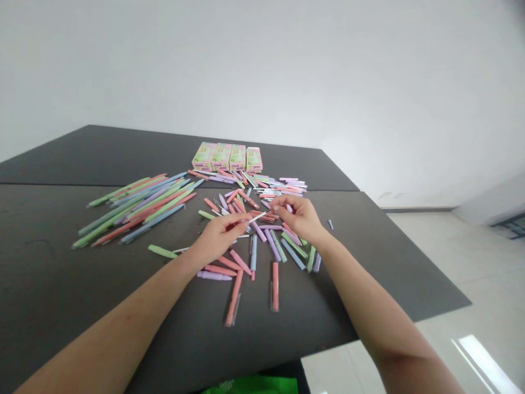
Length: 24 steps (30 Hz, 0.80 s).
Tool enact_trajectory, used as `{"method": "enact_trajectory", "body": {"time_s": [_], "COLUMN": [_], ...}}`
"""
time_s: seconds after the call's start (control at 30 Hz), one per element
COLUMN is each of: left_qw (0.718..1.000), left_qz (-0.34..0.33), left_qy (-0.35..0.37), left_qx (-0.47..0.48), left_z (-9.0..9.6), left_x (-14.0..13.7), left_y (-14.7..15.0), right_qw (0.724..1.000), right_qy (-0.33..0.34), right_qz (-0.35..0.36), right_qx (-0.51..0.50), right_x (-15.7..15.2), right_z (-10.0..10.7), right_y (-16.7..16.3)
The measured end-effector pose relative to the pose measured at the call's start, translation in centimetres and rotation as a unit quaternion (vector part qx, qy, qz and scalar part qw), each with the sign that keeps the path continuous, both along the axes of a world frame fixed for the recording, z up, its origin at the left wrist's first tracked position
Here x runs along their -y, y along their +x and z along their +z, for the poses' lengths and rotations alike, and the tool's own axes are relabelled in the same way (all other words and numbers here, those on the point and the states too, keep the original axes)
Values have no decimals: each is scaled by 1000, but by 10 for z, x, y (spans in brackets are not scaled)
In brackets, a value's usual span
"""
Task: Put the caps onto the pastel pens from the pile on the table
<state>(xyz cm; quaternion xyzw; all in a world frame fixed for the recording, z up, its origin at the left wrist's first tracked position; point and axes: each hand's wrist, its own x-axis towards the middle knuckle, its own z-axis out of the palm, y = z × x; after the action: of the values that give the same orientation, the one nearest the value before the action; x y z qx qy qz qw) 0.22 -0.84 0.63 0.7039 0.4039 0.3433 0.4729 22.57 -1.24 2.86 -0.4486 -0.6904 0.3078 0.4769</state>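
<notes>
A thin white pen refill (259,216) spans the gap between my two hands, slightly tilted up to the right. My left hand (223,234) pinches its left end between thumb and fingers. At its right end my right hand (298,218) is closed, fingertips together on the refill; whether something small is also in them I cannot make out. Below and around both hands lie loose pen parts: purple barrels (272,245), blue barrels (293,254), green ones and pink ones (275,284). Two pink caps or barrels with clear clips lie nearest me.
Assembled-looking long pens (139,210) in several colours lie in a bundle at the left. Several pink-and-green boxes (221,156) stand in a row behind the parts. A small blue piece (330,224) lies right of my right hand. The dark table (394,273) ends at the right.
</notes>
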Motion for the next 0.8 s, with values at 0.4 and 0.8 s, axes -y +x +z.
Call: {"method": "enact_trajectory", "body": {"time_s": [0.4, 0.8], "left_qw": [1000, 1000], "left_qz": [17, 14], "left_qy": [-7, -11], "left_qx": [0, -3], "left_z": [1, 1], "left_x": [1, 1], "left_y": [0, -1], "right_qw": [1000, 1000], "right_qy": [12, 7], "right_qz": [0, 1], "right_qx": [20, 22], "right_x": [2, 3], "right_z": [7, 8], "right_y": [4, 1]}}
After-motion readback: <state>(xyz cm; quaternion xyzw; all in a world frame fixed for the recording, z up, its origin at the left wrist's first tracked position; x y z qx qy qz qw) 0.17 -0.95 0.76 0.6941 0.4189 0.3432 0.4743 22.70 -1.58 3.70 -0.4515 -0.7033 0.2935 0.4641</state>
